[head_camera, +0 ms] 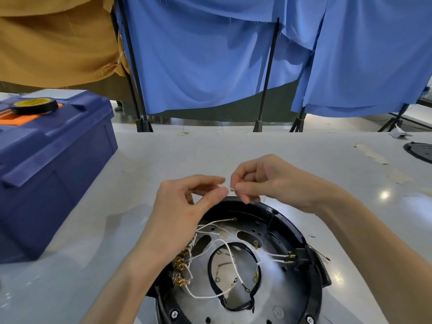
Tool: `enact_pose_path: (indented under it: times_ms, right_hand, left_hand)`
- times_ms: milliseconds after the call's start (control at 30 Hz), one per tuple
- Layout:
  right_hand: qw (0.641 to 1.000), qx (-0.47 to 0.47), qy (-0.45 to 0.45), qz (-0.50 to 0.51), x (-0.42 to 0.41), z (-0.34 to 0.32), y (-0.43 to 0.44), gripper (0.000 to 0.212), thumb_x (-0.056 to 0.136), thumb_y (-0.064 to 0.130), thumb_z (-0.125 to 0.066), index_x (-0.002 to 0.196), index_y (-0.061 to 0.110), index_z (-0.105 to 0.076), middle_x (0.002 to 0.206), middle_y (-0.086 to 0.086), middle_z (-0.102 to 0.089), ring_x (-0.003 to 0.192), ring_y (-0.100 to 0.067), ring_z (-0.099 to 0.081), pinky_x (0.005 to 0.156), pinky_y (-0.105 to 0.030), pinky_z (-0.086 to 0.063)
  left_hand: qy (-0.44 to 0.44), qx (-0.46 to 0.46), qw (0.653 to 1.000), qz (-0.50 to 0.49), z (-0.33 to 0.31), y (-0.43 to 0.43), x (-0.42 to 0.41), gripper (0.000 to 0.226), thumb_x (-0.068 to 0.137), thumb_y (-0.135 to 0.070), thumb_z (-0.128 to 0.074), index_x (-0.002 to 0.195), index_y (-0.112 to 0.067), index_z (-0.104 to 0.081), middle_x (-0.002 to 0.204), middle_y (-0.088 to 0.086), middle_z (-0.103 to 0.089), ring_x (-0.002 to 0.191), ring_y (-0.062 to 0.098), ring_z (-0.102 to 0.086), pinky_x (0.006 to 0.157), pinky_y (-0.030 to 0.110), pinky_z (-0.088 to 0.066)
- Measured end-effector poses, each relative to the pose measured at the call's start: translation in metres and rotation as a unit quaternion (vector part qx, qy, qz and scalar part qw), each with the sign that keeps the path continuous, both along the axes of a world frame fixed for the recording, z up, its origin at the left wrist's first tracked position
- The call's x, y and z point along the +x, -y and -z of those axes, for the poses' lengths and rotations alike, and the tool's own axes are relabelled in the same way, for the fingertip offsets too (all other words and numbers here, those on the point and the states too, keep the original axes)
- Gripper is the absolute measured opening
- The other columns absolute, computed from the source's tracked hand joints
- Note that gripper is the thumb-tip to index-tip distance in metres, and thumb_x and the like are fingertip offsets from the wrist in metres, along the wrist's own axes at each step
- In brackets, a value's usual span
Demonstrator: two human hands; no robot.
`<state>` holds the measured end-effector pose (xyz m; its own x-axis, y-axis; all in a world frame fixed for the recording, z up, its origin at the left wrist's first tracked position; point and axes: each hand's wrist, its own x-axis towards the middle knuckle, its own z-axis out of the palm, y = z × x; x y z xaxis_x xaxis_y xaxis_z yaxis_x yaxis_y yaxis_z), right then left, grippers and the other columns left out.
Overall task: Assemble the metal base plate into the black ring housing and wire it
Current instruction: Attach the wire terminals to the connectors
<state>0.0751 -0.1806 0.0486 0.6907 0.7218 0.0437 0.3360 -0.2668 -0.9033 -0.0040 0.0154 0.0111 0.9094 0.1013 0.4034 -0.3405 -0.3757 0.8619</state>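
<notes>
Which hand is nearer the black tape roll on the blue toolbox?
Left. The left hand sits to the right of the tape roll, closer to the camera; the right hand, pinching a small white piece, is further right.

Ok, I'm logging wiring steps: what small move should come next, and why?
Probably bring the small white piece, pinched between left hand and right hand, down to a loose ring terminal: the metal base plate already sits in the black ring housing, and several white wires lie unattached.
</notes>
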Motion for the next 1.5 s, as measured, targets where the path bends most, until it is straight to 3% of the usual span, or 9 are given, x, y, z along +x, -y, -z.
enact_pose_path:
  times_ms: [100, 333, 467, 700, 800, 933, 1100, 1300, 1500]
  right_hand:
    - [1.0, 0.004, -0.004, -0.008, -0.012, -0.002, -0.002, 0.007, 0.095, 0.002, -0.059, 0.094, -0.002, -0.065, 0.068, -0.008, -0.062, 0.068, -0.023, -0.049, 0.063, -0.027, -0.04]
    - [1.0, 0.012, 0.01, 0.014, -0.038, 0.001, -0.007, 0.026, 0.082, 0.023, -0.075, 0.093, 0.0, -0.067, 0.07, -0.01, -0.07, 0.062, -0.016, -0.065, 0.061, -0.025, -0.052]
    - [0.996, 0.016, 0.054, 0.067, -0.048, 0.011, -0.012, 0.011, 0.091, 0.012, -0.068, 0.083, 0.005, -0.066, 0.06, -0.009, -0.068, 0.047, -0.019, -0.062, 0.047, -0.026, -0.047]
    - [0.98, -0.013, 0.16, 0.119, -0.067, 0.017, -0.023, 0.009, 0.083, 0.012, -0.077, 0.087, 0.015, -0.07, 0.066, -0.003, -0.069, 0.055, -0.016, -0.064, 0.06, -0.031, -0.056]
    - [0.969, -0.001, 0.197, 0.146, -0.074, 0.02, -0.03, 0.007, 0.085, 0.011, -0.074, 0.082, 0.016, -0.072, 0.057, 0.011, -0.065, 0.048, -0.01, -0.059, 0.051, -0.024, -0.048]
    - [0.978, -0.008, 0.137, 0.159, -0.084, 0.02, -0.03, 0.011, 0.086, 0.013, -0.075, 0.077, 0.018, -0.072, 0.052, 0.002, -0.065, 0.041, -0.013, -0.059, 0.052, -0.021, -0.049]
    - [0.996, -0.06, 0.018, 0.064, -0.103, 0.018, -0.034, 0.016, 0.093, 0.015, -0.066, 0.082, 0.004, -0.068, 0.065, -0.007, -0.069, 0.04, -0.013, -0.058, 0.043, -0.016, -0.04]
    - [0.979, -0.036, -0.201, -0.002, -0.116, 0.001, -0.043, 0.013, 0.095, 0.001, -0.06, 0.09, -0.01, -0.064, 0.068, -0.016, -0.067, 0.041, -0.017, -0.061, 0.039, -0.02, -0.046]
    - [0.973, -0.102, -0.202, 0.042, -0.125, 0.011, -0.064, 0.015, 0.099, 0.002, -0.053, 0.086, -0.003, -0.059, 0.062, -0.012, -0.063, 0.045, -0.022, -0.061, 0.044, -0.025, -0.05]
  left_hand:
    - [0.012, -0.028, 0.999, 0.022, -0.003, 0.004, -0.008, 0.005, 0.079, -0.034, -0.075, 0.083, -0.035, -0.077, 0.073, -0.008, -0.074, 0.071, 0.038, -0.063, 0.072, 0.042, -0.052]
    - [0.027, -0.041, 0.999, 0.021, -0.01, 0.007, -0.022, 0.014, 0.074, -0.038, -0.073, 0.075, -0.025, -0.079, 0.066, -0.01, -0.073, 0.06, 0.002, -0.066, 0.059, 0.008, -0.047]
    - [-0.013, 0.01, 1.0, 0.01, -0.009, 0.003, -0.025, 0.011, 0.081, -0.037, -0.071, 0.077, -0.03, -0.078, 0.064, -0.011, -0.071, 0.062, 0.001, -0.067, 0.061, 0.008, -0.046]
    - [-0.069, 0.083, 0.994, 0.024, -0.002, 0.0, -0.036, 0.028, 0.096, -0.032, -0.057, 0.076, -0.027, -0.076, 0.065, -0.015, -0.07, 0.065, 0.002, -0.068, 0.061, 0.016, -0.049]
    - [-0.046, 0.095, 0.994, 0.006, -0.002, -0.003, -0.039, 0.031, 0.093, -0.041, -0.057, 0.075, -0.027, -0.077, 0.067, -0.013, -0.071, 0.066, 0.008, -0.066, 0.062, 0.022, -0.049]
    - [-0.009, 0.083, 0.993, -0.08, 0.01, -0.018, -0.044, 0.039, 0.08, -0.06, -0.047, 0.088, -0.033, -0.075, 0.091, -0.019, -0.069, 0.091, -0.002, -0.061, 0.076, 0.012, -0.041]
    - [-0.086, -0.031, 0.989, -0.114, 0.039, -0.024, -0.053, 0.037, 0.089, -0.038, -0.061, 0.124, -0.027, -0.064, 0.126, -0.012, -0.064, 0.116, 0.006, -0.059, 0.105, 0.031, -0.045]
    - [-0.102, -0.143, 0.979, -0.106, 0.049, -0.021, -0.063, 0.026, 0.091, -0.017, -0.066, 0.114, -0.027, -0.07, 0.112, -0.014, -0.071, 0.106, -0.004, -0.064, 0.103, 0.03, -0.048]
    - [-0.09, -0.155, 0.973, -0.144, 0.055, -0.015, -0.067, 0.036, 0.093, -0.013, -0.064, 0.128, -0.02, -0.063, 0.119, -0.019, -0.066, 0.118, -0.003, -0.058, 0.11, 0.033, -0.042]
